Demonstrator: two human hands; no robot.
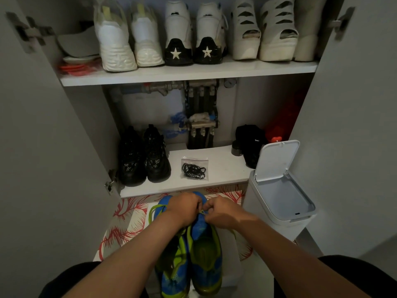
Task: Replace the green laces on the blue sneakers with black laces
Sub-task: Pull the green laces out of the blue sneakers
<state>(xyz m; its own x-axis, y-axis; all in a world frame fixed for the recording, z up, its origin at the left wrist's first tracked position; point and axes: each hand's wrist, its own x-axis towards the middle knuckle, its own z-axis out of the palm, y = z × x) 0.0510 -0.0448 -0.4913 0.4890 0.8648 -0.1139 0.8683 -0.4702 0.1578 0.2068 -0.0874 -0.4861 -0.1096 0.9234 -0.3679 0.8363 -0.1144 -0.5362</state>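
home entryway: open shoe cupboard (64, 125), shelves (189, 75) of white and black shoes (144, 158), small lidded bin (279, 190), patterned floor mat (126, 224).

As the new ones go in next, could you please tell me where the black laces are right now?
In the head view, the black laces in a clear plastic bag lie on the lower white shelf, right of the black chunky sneakers.

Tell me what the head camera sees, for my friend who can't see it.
A person's left-hand grip and right-hand grip pinch the green laces on blue sneakers on a patterned mat. A bag of black laces lies on the cupboard's lower shelf; an open white bin stands at the right.
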